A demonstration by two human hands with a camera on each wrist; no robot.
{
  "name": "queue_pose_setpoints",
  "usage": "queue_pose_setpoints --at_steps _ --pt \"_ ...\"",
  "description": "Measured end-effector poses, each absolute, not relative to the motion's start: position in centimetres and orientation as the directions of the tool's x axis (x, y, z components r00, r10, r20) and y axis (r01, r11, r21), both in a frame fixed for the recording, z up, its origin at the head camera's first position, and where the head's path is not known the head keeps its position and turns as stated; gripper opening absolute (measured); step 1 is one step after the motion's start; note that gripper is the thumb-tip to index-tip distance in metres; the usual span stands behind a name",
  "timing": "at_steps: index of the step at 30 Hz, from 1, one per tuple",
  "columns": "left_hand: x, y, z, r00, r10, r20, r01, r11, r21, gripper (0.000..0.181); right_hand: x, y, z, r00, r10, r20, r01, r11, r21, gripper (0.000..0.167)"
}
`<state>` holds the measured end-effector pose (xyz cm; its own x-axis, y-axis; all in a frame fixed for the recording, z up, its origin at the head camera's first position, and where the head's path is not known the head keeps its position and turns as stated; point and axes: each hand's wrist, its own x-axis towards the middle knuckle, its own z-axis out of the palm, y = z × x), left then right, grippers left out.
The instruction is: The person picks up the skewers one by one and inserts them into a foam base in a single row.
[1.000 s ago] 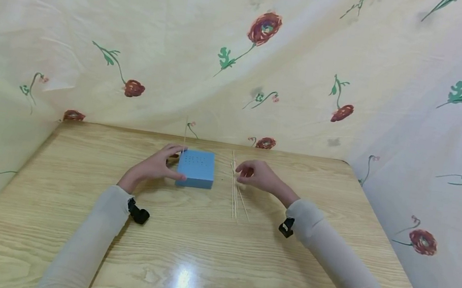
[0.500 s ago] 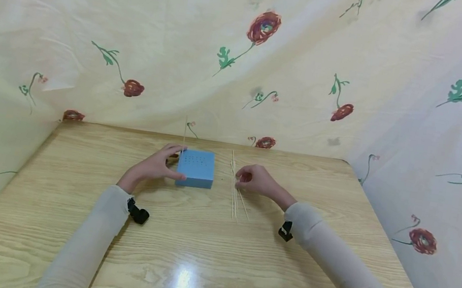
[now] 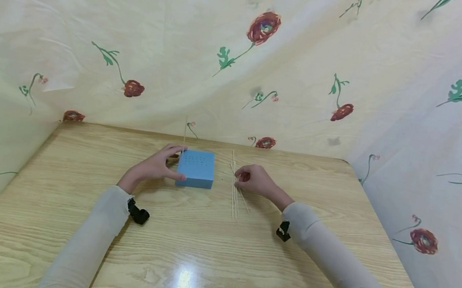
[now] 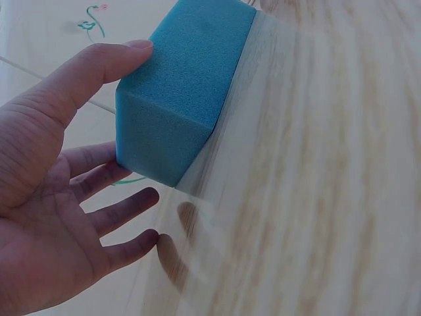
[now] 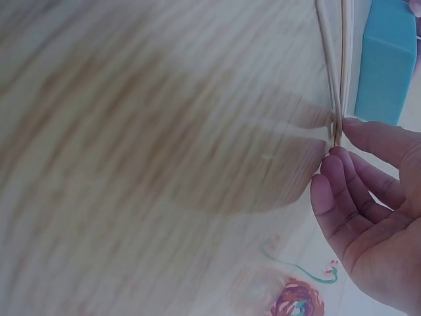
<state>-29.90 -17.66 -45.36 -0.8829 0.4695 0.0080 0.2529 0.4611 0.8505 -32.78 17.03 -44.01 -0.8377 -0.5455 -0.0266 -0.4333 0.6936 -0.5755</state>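
Note:
A blue foam block (image 3: 196, 169) lies on the table, with several small holes in its top. My left hand (image 3: 159, 163) holds its left side, thumb on the near face; in the left wrist view two fingers stand apart from the foam block (image 4: 177, 79). One thin wooden skewer (image 3: 185, 132) rises upright at the block's left back corner. To the right of the block, several loose skewers (image 3: 233, 199) lie in a narrow bunch. Over them, my right hand (image 3: 258, 180) pinches a skewer between thumb and fingertips, beside other skewers (image 5: 329, 59) in the right wrist view.
The pale wood table (image 3: 212, 270) extends toward me and to both sides. A flower-patterned cloth (image 3: 172, 55) hangs behind its far edge and along the sides. Black wrist cameras (image 3: 139, 213) sit at both cuffs.
My right hand has closed its fingertips on a skewer and shifted slightly left. The slanted skewer's near end has moved away from me. My left hand and the block stay put.

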Motion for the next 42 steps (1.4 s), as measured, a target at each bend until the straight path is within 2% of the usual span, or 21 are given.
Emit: queue_pose_setpoints --at_steps 15,28,42 --pt "-29.73 -17.62 -45.25 -0.882 0.471 0.014 0.255 0.453 0.854 0.093 -32.75 16.67 -43.94 -0.847 -0.53 -0.054 -0.394 0.691 -0.606 0.02" --pt "-29.87 -17.68 -45.34 -0.886 0.465 0.003 0.243 0.458 0.855 0.095 -32.77 16.51 -43.8 -0.851 -0.522 -0.061 -0.388 0.703 -0.596 0.005" --pt "-29.83 -17.64 -45.34 -0.886 0.464 0.005 0.25 0.469 0.847 0.094 -32.77 16.3 -43.47 -0.841 -0.537 -0.063 -0.404 0.702 -0.586 0.005"
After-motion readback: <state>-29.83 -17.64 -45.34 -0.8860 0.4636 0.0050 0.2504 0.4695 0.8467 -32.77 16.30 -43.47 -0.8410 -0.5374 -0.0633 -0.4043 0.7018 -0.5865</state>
